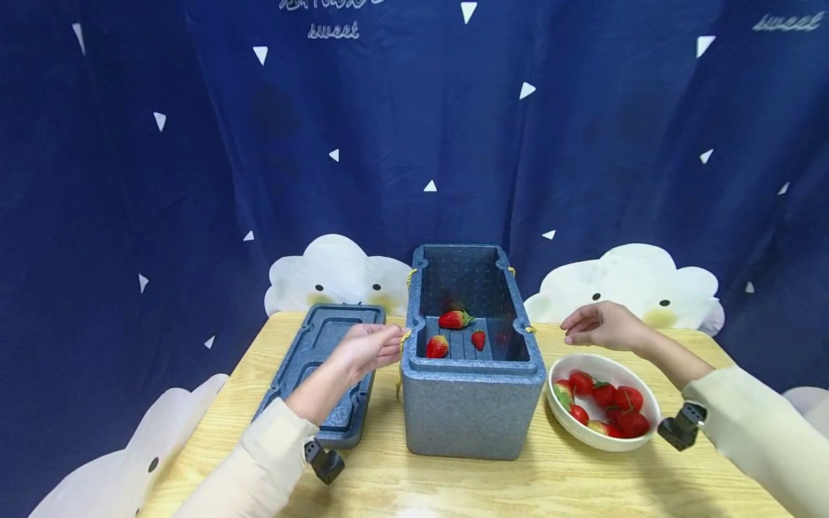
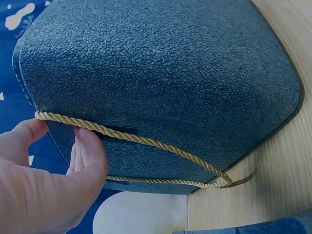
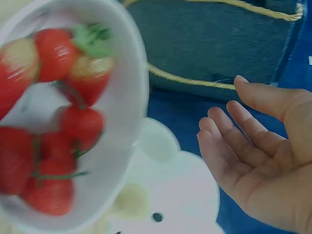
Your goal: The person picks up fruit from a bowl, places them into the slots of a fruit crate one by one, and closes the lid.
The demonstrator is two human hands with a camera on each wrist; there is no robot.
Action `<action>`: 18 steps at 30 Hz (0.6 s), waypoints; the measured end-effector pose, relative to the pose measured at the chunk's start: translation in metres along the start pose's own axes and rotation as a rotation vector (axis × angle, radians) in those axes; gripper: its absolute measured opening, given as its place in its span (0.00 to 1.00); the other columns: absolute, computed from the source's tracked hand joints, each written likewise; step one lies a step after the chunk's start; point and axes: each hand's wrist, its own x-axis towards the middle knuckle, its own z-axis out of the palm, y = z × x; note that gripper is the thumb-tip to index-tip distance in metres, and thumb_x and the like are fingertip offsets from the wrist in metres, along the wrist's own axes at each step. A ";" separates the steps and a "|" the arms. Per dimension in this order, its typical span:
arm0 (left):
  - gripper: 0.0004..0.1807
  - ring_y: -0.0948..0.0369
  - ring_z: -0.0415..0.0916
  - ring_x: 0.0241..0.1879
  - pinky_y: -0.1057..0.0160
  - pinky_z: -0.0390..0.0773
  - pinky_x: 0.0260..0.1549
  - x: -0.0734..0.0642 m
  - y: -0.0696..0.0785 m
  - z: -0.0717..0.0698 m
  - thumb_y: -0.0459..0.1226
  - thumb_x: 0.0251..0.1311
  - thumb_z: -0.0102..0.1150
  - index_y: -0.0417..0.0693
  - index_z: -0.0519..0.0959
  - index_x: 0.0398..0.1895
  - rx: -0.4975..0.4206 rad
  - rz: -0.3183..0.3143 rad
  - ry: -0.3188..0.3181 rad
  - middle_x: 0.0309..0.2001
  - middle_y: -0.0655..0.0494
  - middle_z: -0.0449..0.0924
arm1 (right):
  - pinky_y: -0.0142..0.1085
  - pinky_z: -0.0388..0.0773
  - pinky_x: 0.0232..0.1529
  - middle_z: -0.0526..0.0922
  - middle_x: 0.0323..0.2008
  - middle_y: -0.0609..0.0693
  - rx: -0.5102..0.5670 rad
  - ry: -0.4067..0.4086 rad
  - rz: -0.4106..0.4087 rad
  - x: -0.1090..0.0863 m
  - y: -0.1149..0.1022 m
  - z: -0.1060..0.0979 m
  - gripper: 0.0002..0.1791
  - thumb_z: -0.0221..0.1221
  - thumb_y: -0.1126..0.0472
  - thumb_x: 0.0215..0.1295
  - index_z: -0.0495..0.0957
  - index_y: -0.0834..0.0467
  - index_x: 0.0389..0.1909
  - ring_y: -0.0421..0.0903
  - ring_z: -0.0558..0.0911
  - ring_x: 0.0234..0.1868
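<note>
Head view showed the bowl [image 1: 609,444] low and near the right hand [image 1: 601,326] (empty, thumb and fingers apart), the closer one.

- My left hand [image 1: 368,350] and right hand [image 1: 602,326]: two
- My cream sleeves [image 1: 249,467]: two
- Black wrist devices [image 1: 324,462] on me: two
- Blue-grey box [image 1: 469,417]: one
- Lid [image 1: 317,349]: one
- Yellow cords [image 2: 165,147] on the box: two
- Strawberries [image 1: 455,320] in the box: three
- White bowl [image 1: 605,442]: one
- Red fruits [image 1: 628,398] in the bowl: at least seven I can count, several overlapping
- Wooden table [image 1: 466,489]: one
- Curtain [image 1: 421,108]: one
</note>
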 end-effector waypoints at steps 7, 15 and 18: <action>0.24 0.59 0.80 0.49 0.55 0.78 0.58 -0.001 0.000 0.000 0.36 0.65 0.52 0.30 0.68 0.61 -0.005 0.010 -0.003 0.57 0.37 0.77 | 0.25 0.77 0.31 0.88 0.31 0.54 -0.037 -0.032 0.016 -0.016 0.021 0.009 0.16 0.68 0.61 0.54 0.81 0.68 0.40 0.38 0.81 0.32; 0.23 0.62 0.80 0.43 0.53 0.78 0.59 -0.002 -0.001 0.000 0.36 0.65 0.52 0.30 0.70 0.59 0.002 0.021 0.005 0.55 0.38 0.79 | 0.27 0.76 0.29 0.85 0.28 0.48 -0.129 -0.033 0.005 -0.020 0.039 0.025 0.10 0.65 0.66 0.50 0.82 0.65 0.35 0.39 0.78 0.30; 0.23 0.61 0.80 0.43 0.53 0.77 0.59 -0.002 -0.001 0.001 0.36 0.65 0.53 0.30 0.70 0.59 -0.001 0.016 0.009 0.55 0.38 0.79 | 0.28 0.76 0.29 0.85 0.28 0.48 -0.162 -0.037 -0.019 -0.020 0.046 0.032 0.10 0.67 0.66 0.49 0.82 0.63 0.34 0.38 0.78 0.30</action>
